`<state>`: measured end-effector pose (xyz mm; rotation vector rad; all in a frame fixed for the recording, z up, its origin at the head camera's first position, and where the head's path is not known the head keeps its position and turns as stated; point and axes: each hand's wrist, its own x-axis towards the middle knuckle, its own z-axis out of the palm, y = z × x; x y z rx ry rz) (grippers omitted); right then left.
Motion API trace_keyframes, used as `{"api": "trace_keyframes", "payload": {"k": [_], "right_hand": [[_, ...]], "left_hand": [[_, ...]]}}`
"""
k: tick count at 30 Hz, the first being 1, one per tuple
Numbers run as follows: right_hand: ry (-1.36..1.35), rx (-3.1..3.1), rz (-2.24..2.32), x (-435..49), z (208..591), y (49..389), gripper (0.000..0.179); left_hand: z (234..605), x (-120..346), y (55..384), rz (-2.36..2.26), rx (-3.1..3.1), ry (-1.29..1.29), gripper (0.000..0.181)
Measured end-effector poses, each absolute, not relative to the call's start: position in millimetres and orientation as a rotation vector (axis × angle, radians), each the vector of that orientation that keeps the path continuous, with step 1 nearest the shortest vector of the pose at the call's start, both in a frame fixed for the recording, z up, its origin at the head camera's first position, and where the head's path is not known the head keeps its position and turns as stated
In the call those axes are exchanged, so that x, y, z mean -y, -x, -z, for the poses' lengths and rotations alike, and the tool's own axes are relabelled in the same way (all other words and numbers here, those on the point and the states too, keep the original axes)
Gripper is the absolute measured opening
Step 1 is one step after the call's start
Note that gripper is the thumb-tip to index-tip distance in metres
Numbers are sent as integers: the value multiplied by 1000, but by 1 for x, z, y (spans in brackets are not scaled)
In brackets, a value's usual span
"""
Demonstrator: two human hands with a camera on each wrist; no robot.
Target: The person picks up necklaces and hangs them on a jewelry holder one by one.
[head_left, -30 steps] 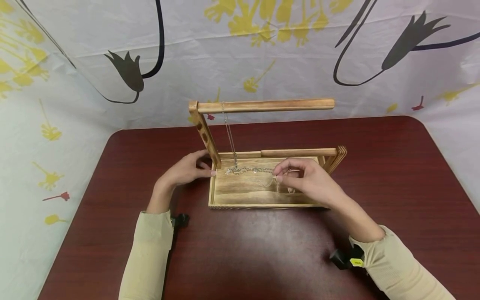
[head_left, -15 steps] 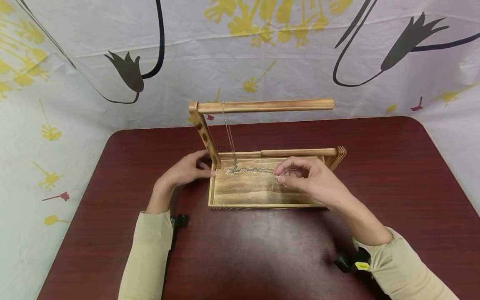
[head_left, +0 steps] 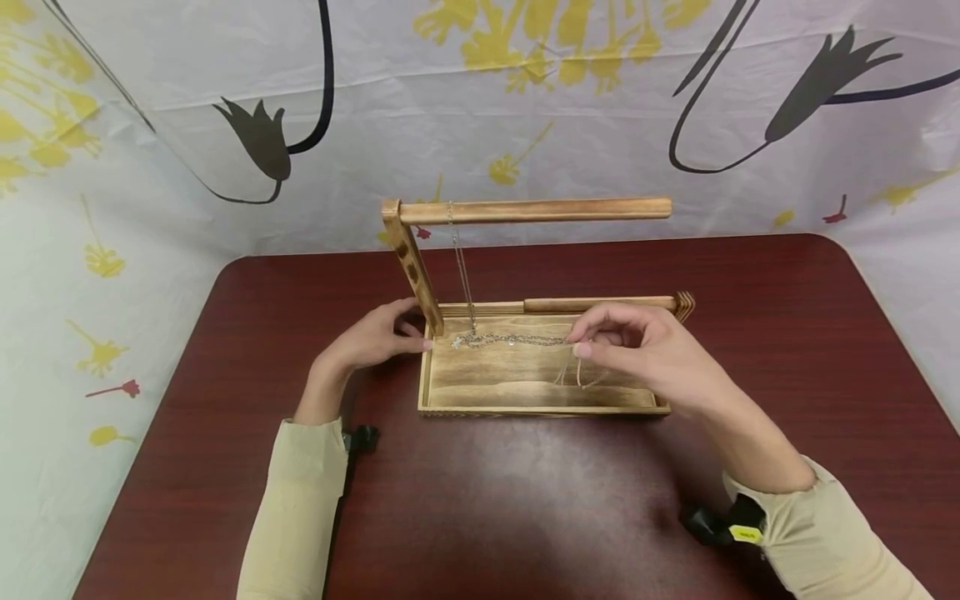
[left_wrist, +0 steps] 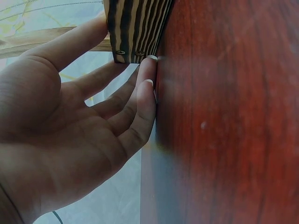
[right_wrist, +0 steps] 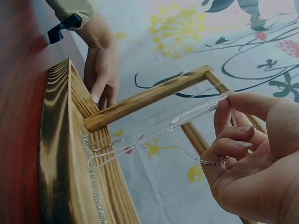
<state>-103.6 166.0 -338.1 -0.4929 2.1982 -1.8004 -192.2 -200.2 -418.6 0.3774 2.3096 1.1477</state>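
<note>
A wooden jewelry stand [head_left: 525, 410], with a shallow tray base and an upper bar, sits on the table. My left hand [head_left: 369, 337] grips the tray's left end. In the left wrist view its thumb lies against the striped end wall [left_wrist: 133, 28], with the other fingers around the back corner. Above the tray, my right hand [head_left: 648, 354] pinches a fine silver chain necklace [right_wrist: 198, 109] between thumb and index finger. Strands of it dangle toward the tray; a loop passes by the curled fingers. One necklace [head_left: 462, 271] hangs from the bar's left part.
More silver chains [head_left: 498, 340] lie bunched across the tray floor. The stand's upper bar [head_left: 540, 210] is held by a post at its left and has a free right end. A lower rail [head_left: 600, 305] runs behind the tray. Patterned cloth surrounds the table [head_left: 787, 350].
My right hand has moved a little to the right with the pinched chain, and its strands now dangle more visibly below the fingers. The left hand stays at the tray's end.
</note>
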Motion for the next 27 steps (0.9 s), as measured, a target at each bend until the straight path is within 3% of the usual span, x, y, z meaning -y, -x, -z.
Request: {"api": "trace_keyframes", "payload": {"k": [12, 27], "right_hand": [[547, -2238, 1797, -176, 324, 101, 2], [535, -2073, 2047, -193, 307, 99, 8]], "left_hand": [[418, 197, 194, -1136, -2332, -360, 78], [419, 201, 192, -1153, -2308, -374, 79]]}}
